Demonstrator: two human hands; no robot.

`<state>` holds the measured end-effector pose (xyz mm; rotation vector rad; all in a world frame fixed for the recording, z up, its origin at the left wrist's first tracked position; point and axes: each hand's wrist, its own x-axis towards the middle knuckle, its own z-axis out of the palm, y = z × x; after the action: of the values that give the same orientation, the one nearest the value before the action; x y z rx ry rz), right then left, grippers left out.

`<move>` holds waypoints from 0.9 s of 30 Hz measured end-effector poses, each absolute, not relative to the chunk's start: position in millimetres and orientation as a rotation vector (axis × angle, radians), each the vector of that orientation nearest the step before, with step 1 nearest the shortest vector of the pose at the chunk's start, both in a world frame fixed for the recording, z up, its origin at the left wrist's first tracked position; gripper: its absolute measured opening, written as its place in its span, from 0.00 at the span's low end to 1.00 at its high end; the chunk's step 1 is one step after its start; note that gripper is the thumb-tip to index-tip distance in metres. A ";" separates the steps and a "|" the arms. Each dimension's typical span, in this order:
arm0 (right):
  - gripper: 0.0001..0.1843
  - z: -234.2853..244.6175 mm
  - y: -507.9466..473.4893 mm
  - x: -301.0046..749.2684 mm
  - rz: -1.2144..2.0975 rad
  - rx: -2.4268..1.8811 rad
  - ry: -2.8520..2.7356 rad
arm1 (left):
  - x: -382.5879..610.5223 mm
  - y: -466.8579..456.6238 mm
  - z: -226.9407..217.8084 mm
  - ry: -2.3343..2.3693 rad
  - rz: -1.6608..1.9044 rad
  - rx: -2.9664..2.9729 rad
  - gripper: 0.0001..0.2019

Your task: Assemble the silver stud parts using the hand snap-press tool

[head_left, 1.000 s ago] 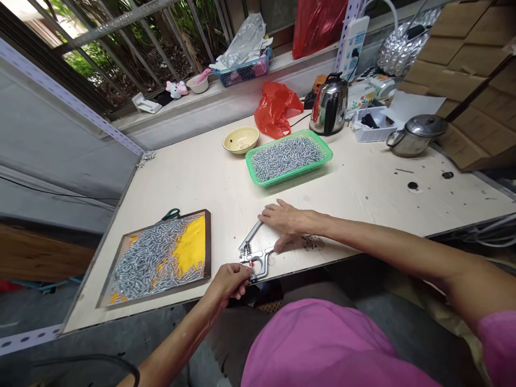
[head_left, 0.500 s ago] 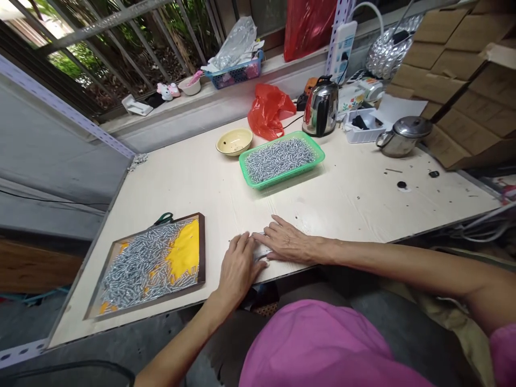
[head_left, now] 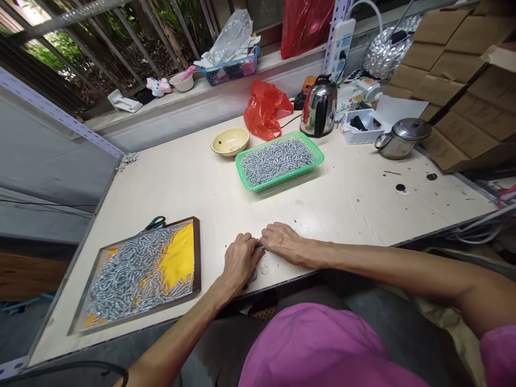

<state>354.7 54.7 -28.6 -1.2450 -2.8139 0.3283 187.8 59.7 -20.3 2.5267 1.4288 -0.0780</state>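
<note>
Near the table's front edge my left hand (head_left: 239, 262) has its fingers curled and pressed together. Close beside it on the right, my right hand (head_left: 284, 243) is closed too, knuckles up. A small greyish thing (head_left: 261, 248) shows in the narrow gap between the hands; the fingers cover most of it and its kind cannot be made out. Left of my hands lies a shallow brown-framed tray (head_left: 196, 255) with a yellow lining, heaped with small silvery metal pins (head_left: 133, 269). Beyond the hands stands a green plastic basket (head_left: 250, 186) full of similar small metal pieces (head_left: 278, 160).
Green-handled scissors (head_left: 156, 222) lie behind the tray. At the back are a cream bowl (head_left: 229, 142), a red plastic bag (head_left: 266, 113) and a steel kettle (head_left: 320, 107). A lidded metal pot (head_left: 403, 138), a white box (head_left: 363, 135) and stacked cardboard (head_left: 467, 102) stand on the right.
My fingers, stretched over the tabletop before, have curled in. The right hand has drawn its fingers together beside the left. The camera view has shifted slightly.
</note>
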 end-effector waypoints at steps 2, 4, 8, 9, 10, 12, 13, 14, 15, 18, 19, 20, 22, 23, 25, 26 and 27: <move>0.11 -25.5 64.9 354.2 0.365 -1.284 -2.827 | 187.9 66.8 -18.8 1.450 -0.061 2.516 0.08; 0.09 -20.3 75.0 356.4 0.398 -1.348 -2.803 | 186.7 69.7 -18.9 1.453 -0.039 2.511 0.08; 0.15 -10.8 88.5 369.2 0.568 -1.314 -2.770 | 184.6 50.1 -33.8 1.412 0.212 2.573 0.16; 0.14 -10.9 90.3 372.6 0.585 -1.305 -2.767 | 185.7 40.6 -40.1 1.395 0.307 2.597 0.16; 0.12 -12.5 91.8 375.4 0.579 -1.315 -2.757 | 187.8 30.5 -46.5 1.374 0.389 2.615 0.16; 0.09 -19.4 95.1 379.5 0.493 -1.377 -2.729 | 194.7 10.9 -56.7 1.312 0.485 2.634 0.16; 0.08 -23.8 97.4 380.9 0.437 -1.391 -2.725 | 199.0 2.6 -59.8 1.287 0.506 2.632 0.16; 0.07 -27.9 100.4 382.0 0.387 -1.380 -2.735 | 203.2 -4.1 -61.2 1.268 0.519 2.626 0.16; 0.07 -31.0 103.9 382.6 0.345 -1.358 -2.752 | 207.0 -8.9 -61.3 1.255 0.528 2.614 0.15; 0.08 -31.2 111.9 377.8 0.237 -1.371 -2.782 | 213.5 -13.2 -57.4 1.247 0.552 2.561 0.14; 0.07 -28.1 111.7 372.6 0.198 -1.398 -2.786 | 214.0 -12.1 -56.4 1.240 0.554 2.544 0.14; 0.07 -24.1 109.3 365.3 0.166 -1.390 -2.804 | 213.9 -10.5 -56.2 1.231 0.551 2.530 0.14; 0.08 -15.5 98.2 344.9 0.169 -1.206 -2.874 | 213.0 -7.9 -58.9 1.219 0.544 2.496 0.15; 0.08 -12.0 90.5 333.0 0.206 -1.041 -2.914 | 212.6 -8.1 -61.4 1.217 0.541 2.480 0.15; 0.08 -8.8 74.0 309.9 0.290 -0.743 -2.966 | 211.7 -13.1 -66.6 1.231 0.531 2.456 0.15; 0.09 -9.2 66.9 299.9 0.314 -0.657 -2.977 | 211.0 -17.9 -68.4 1.243 0.531 2.452 0.16; 0.09 -10.7 61.5 291.2 0.345 -0.605 -2.971 | 210.0 -23.9 -69.0 1.242 0.540 2.460 0.16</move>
<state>291.2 61.5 -10.7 -0.6053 -2.9714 0.3448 210.0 -23.9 -69.0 2.4596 1.2416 0.5402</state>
